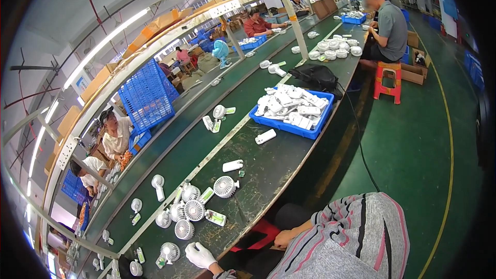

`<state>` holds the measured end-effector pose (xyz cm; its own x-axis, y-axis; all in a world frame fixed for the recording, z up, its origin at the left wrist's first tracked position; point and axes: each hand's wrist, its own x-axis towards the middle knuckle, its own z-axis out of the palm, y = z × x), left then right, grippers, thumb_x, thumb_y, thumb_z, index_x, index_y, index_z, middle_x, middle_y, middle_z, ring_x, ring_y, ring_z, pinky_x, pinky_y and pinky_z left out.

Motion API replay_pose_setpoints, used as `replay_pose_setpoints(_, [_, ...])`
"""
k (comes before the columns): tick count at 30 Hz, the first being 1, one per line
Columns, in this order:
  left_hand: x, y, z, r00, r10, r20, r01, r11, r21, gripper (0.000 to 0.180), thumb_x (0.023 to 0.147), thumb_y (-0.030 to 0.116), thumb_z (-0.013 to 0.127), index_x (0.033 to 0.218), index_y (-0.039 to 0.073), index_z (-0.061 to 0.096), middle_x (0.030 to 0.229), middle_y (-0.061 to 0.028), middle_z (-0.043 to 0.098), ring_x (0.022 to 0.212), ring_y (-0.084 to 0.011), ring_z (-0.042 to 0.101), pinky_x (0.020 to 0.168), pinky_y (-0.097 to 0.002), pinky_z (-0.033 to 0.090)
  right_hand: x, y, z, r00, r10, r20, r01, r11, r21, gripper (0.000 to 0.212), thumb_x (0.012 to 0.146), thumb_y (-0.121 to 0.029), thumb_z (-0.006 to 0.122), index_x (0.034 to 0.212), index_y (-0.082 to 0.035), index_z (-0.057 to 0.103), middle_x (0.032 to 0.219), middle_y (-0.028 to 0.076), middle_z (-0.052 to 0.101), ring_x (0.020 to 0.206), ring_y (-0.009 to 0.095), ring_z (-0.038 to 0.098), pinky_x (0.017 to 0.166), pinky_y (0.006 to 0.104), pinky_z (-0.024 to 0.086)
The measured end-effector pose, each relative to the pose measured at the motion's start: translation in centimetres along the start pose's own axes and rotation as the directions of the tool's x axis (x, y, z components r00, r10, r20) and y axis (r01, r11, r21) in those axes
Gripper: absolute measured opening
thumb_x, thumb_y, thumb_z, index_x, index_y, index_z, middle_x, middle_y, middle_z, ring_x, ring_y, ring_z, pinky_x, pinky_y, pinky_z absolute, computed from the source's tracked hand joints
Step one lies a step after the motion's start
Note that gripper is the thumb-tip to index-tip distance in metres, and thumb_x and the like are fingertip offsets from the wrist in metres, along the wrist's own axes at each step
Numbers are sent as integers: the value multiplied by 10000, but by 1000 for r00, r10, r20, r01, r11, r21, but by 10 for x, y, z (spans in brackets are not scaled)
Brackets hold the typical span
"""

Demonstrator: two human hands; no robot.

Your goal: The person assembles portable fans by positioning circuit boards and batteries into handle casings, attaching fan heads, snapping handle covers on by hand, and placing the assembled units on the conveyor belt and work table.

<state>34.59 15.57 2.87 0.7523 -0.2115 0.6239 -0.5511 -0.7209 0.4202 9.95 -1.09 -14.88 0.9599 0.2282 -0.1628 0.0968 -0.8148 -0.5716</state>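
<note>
My left hand (200, 256), in a white glove, rests at the bench edge with its fingers loosely spread; I see nothing in it. Just left of it lies a round white fan head (169, 252) with a small green circuit board attached. Beyond are several more white fans (194, 210) in a cluster, some with opened handles showing green boards. A white handle cover (232, 166) lies farther up the bench. My right hand (284, 238), bare, is low by my lap below the bench edge. Its fingers are curled in, with nothing visible in them.
A blue tray (313, 133) heaped with white handle parts stands on the bench, with a black bag (315, 76) behind it. A green conveyor belt (186, 144) runs alongside, carrying scattered fans. A black cable (360, 147) hangs off the bench. Co-workers sit at both sides of the line.
</note>
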Motion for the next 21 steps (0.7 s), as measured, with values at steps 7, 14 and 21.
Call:
replay_pose_setpoints(7, [1,-2,-1,1000,-3,15,3,1000,-13,144,794,156,593,811,17,630,884,-147,594,845,-327,551,788,-424,425,1,-4,-1,1000,11,9,-11,1000,14,206,765,-216,569,853,-56,667,825,166,654,809,349,634,667,475,497])
replay_pose_setpoints(14, [2,1,0,1000,11,20,-10,1000,-25,167,812,157,568,822,2,631,884,-157,600,841,-332,552,780,-425,422,5,-4,-11,1000,-13,17,12,999,35,214,776,-225,557,845,-55,669,816,179,652,803,362,630,656,485,489])
replay_pose_setpoints(21, [3,10,0,999,-10,41,11,1000,-17,141,799,132,590,841,5,635,916,-144,611,876,-319,559,797,-415,425,38,9,-36,999,-10,31,7,997,83,212,740,-230,562,791,-61,678,800,167,656,777,353,630,655,472,484])
